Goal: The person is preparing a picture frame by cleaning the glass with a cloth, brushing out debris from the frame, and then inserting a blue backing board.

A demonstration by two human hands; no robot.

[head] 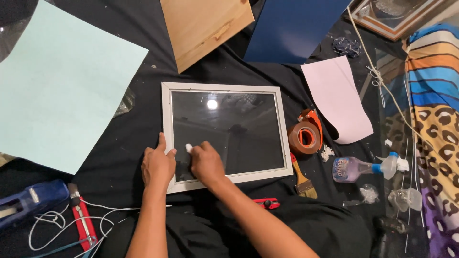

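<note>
Picture frame [224,91], left hand [158,165] on edge, right hand [206,162] on glass

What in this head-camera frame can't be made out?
- Head view: the white bit under the right hand is mostly hidden by its fingers, its kind unclear.
- The left hand covers the picture frame corner.
- The blue tool is cut by the left edge.
- Glare masks the glass.
</note>
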